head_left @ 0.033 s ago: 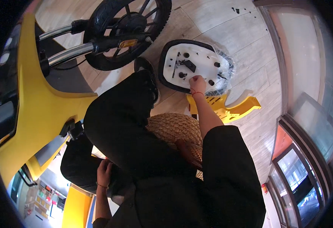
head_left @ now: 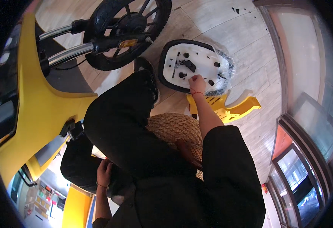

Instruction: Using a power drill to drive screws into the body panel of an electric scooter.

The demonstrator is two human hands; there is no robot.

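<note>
On the floor ahead lies a white panel (head_left: pixel 197 52) with a thick black rim, shaped like the underside of a scooter seat. Small dark screws and a black rectangular part (head_left: pixel 189 66) are scattered over it. My right hand (head_left: pixel 197 83) is over the panel's near edge, its fingers pinched together; whatever they may hold is hidden. Lower left, my left hand (head_left: pixel 104 173) rests on my dark trouser leg with the fingers loosely laid on the cloth, and I see nothing held in it.
A yellow scooter body (head_left: pixel 33 87) with a black front wheel (head_left: pixel 130 24) fills the left. Clear plastic wrap (head_left: pixel 229 62) surrounds the panel's right end. Nearby are a yellow slotted part (head_left: pixel 231 112) and a woven stool (head_left: pixel 174 127). Dark screws (head_left: pixel 237 11) lie far off by the glass doors (head_left: pixel 307 57).
My right hand has shifted very slightly left over the panel. Everything else looks the same.
</note>
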